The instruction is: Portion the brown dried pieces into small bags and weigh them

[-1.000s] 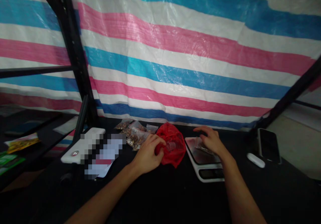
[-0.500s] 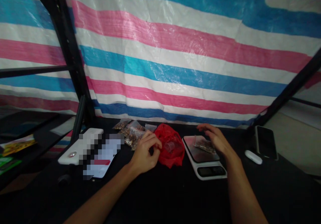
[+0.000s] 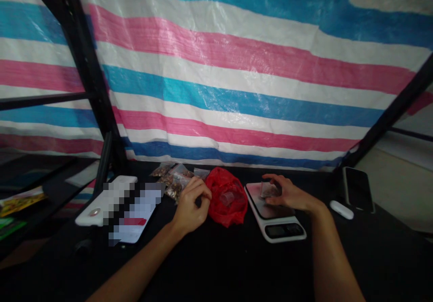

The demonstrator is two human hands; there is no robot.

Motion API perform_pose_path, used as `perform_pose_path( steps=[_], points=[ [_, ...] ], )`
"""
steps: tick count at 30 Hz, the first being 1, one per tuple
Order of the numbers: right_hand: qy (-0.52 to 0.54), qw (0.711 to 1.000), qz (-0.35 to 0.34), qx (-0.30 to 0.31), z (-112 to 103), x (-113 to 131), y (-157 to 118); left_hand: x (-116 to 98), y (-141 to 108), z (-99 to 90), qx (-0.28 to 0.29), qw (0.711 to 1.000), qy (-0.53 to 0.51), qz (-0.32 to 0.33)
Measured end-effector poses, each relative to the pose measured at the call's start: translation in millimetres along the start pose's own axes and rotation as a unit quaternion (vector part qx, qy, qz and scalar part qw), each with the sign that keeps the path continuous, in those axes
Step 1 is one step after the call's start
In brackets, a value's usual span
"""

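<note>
On the digital scale (image 3: 287, 230), my right hand (image 3: 287, 193) has its thumb and fingers around a small clear plastic bag (image 3: 269, 189); the palm and fingers hide part of it. My left hand (image 3: 192, 205) hovers beside the red plastic bag (image 3: 232, 214), its fingers curled and the fingertips together near the thumb. Whatever those fingertips may hold is hidden. Inside the open red bag lies a small clear plastic cup (image 3: 227, 197). Behind my left hand is a pile of small clear bags (image 3: 174, 187) filled with brownish bits.
Left of the pile lie a white device (image 3: 91, 214) and a partly blurred-out phone or card (image 3: 135, 232) on the black table (image 3: 243, 270). A white case (image 3: 341, 210) and a dark phone (image 3: 359, 190) are at right. Striped sheeting (image 3: 237, 85) hangs behind, between black frame posts (image 3: 89, 76).
My right hand has turned and come down over the scale, its fingers now around the small bag. My left hand keeps its curled pose. The view has shifted slightly.
</note>
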State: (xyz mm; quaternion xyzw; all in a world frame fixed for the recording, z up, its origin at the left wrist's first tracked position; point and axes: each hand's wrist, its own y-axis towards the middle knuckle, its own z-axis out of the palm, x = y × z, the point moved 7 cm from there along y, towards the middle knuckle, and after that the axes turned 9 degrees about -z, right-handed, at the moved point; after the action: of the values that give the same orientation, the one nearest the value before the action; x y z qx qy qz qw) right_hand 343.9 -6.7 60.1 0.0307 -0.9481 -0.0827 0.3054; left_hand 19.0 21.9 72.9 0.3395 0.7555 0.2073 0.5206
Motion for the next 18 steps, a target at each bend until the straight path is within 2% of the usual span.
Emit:
perform_pose_path(
  steps=[5, 10, 13, 16, 18],
  points=[
    [0.001, 1.0, 0.031, -0.001, 0, -10, -4, 0, 0, 0.2, -0.003, 1.0, 0.002, 0.005],
    [0.045, 0.999, 0.022, -0.003, 3, -2, -1, 1, 0, 0.6, -0.006, 1.0, 0.005, -0.004],
    [0.097, 0.995, -0.005, -0.003, 10, 16, 5, 1, 1, 1.8, -0.002, 1.0, 0.001, 0.001],
    [0.157, 0.985, -0.069, -0.002, 22, 48, 11, 3, 0, 3.2, 0.007, 1.0, -0.004, -0.003],
    [0.172, 0.978, -0.112, 0.02, 35, 71, 14, 4, -1, 3.6, 0.013, 1.0, -0.006, -0.004]
  ],
)
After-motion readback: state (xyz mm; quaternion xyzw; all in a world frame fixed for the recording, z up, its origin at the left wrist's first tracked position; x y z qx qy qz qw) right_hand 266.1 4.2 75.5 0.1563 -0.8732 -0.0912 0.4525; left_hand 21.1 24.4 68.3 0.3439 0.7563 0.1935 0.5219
